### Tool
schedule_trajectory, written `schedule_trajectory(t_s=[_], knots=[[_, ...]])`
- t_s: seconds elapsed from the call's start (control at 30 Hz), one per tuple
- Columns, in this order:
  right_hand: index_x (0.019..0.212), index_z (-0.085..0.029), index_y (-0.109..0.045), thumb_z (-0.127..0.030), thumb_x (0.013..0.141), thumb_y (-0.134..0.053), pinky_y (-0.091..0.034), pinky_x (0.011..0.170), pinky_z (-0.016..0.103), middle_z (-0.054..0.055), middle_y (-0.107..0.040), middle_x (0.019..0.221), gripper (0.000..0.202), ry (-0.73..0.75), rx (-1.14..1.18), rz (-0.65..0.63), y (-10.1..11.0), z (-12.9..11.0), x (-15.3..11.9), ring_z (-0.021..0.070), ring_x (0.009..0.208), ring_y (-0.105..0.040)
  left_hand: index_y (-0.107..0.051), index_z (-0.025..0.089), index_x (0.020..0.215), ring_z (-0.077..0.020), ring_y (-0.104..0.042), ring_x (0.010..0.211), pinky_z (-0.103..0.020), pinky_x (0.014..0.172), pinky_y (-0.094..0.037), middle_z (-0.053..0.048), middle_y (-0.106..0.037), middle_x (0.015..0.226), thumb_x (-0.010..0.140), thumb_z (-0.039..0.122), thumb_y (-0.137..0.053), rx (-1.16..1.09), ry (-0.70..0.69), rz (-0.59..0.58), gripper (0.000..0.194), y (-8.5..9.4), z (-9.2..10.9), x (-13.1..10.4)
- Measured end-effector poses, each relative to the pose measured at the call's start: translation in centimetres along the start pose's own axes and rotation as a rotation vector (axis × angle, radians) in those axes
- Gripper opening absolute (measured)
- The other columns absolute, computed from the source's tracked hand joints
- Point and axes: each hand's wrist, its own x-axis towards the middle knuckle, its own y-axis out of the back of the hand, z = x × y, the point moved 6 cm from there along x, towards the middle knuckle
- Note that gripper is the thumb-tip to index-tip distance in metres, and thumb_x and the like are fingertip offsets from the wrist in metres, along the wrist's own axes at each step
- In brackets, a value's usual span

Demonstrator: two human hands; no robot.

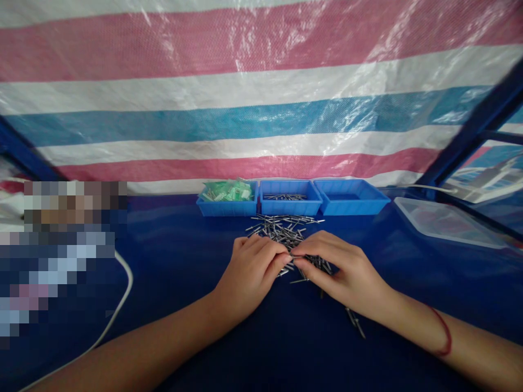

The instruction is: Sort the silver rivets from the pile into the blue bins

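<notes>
Thumb and forefinger of my left hand (251,275) are pinched together over a blind rivet (293,257). From the other side, my right hand (347,275) pinches the same thin metal piece, so the fingertips of both hands almost meet. The rivet is mostly covered by the fingers. Behind and beneath the hands lies a loose pile of blind rivets (281,228), silver and dark, pointing every way. A few stray rivets (355,322) lie below my right wrist, nearer to me.
Three blue bins stand in a row at the back: the left bin (226,209) holds green packets, the middle bin (290,208) holds rivets, and the right bin (355,209) adjoins it. A translucent lid (445,222) lies right; a white cable (122,302) runs along the left.
</notes>
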Motion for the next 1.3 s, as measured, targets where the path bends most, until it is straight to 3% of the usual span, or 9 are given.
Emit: schedule_trajectory(t_s=[0.27, 0.4, 0.83, 1.3], knots=[[0.093, -0.019, -0.061, -0.017, 0.088, -0.051, -0.05, 0.071, 0.033, 0.005, -0.067, 0.084, 0.011, -0.017, -0.057, -0.038, -0.2, 0.3, -0.3, 0.0166, 0.079, -0.062, -0.06, 0.021, 0.094, -0.0118, -0.059, 0.073, -0.025, 0.071, -0.044, 0.001, -0.066, 0.084, 0.088, 0.024, -0.053, -0.203, -0.08, 0.09, 0.009, 0.9, 0.5, -0.2], [0.093, -0.019, -0.061, -0.018, 0.087, -0.052, -0.051, 0.069, 0.031, 0.005, -0.067, 0.084, 0.011, -0.022, -0.021, -0.034, -0.3, 0.6, -0.3, 0.016, 0.078, -0.062, -0.06, 0.021, 0.1, -0.0105, -0.059, 0.066, -0.022, 0.062, -0.047, 0.0, -0.067, 0.084, 0.087, 0.022, -0.054, -0.283, -0.036, 0.125, 0.014, 1.0, 0.1, -0.3], [0.091, -0.019, -0.063, -0.02, 0.086, -0.053, -0.048, 0.068, 0.033, 0.004, -0.067, 0.078, 0.011, -0.015, -0.012, -0.081, -0.8, 0.5, -0.1, 0.0164, 0.073, -0.061, -0.063, 0.018, 0.086, -0.0102, -0.059, 0.063, -0.02, 0.059, -0.046, 0.001, -0.067, 0.075, 0.085, 0.023, -0.057, -0.344, 0.035, 0.141, 0.008, 1.4, -0.1, 0.1], [0.087, -0.02, -0.059, -0.02, 0.085, -0.054, -0.05, 0.064, 0.028, 0.002, -0.066, 0.078, 0.006, -0.117, -0.013, 0.078, 0.2, 1.2, -0.5, 0.0145, 0.071, -0.062, -0.062, 0.02, 0.093, -0.0115, -0.059, 0.069, -0.023, 0.066, -0.047, 0.0, -0.066, 0.081, 0.086, 0.021, -0.055, -0.282, 0.041, 0.14, 0.01, 1.0, -0.6, 0.1]])
